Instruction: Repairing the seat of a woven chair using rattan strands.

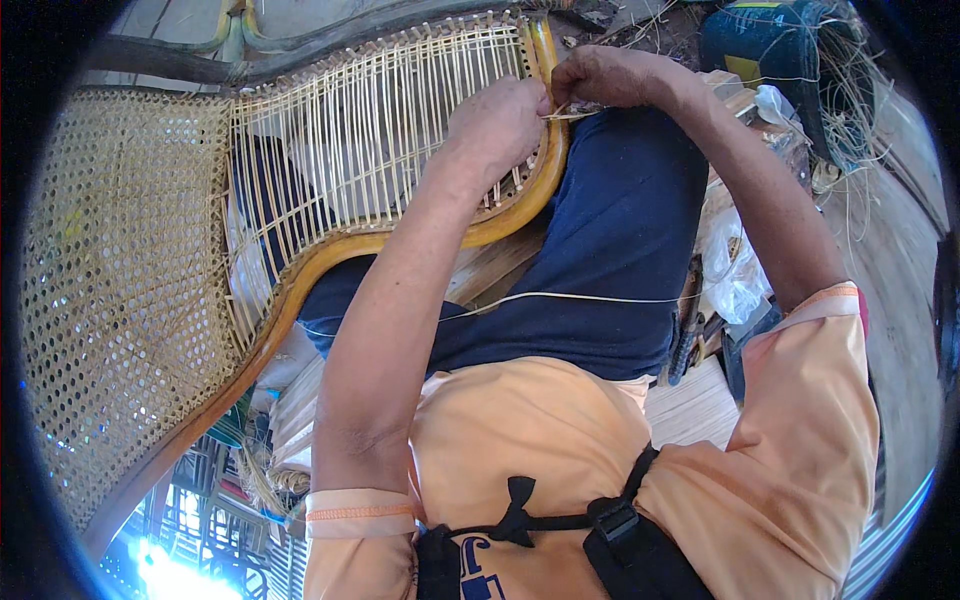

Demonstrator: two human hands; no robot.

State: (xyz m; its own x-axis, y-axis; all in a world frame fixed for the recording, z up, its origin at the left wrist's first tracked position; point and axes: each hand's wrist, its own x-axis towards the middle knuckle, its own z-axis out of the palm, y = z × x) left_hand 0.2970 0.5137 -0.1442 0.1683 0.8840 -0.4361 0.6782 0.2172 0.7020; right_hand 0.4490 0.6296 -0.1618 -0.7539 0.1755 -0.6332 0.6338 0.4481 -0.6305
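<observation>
A wooden chair frame (553,170) with a curved, varnished edge lies across my lap. Pale cane strands (375,125) run in rows over its right part, with a few crossing strands woven through. Finished open-hole cane mesh (130,250) fills the left part. At the frame's right edge, my left hand (495,128) is closed, its fingertips on a thin cane strand (570,116). Just beyond that edge my right hand (615,76) pinches near the same strand; its fingertips are partly hidden. Small pegs (440,32) stand along the far rim.
A long loose cane strand (570,296) crosses my dark trousers. To the right are a crumpled clear plastic bag (730,265) and a dark blue container (770,45) with tangled cane fibres (850,90). A dark curved wooden rail (300,62) borders the far side.
</observation>
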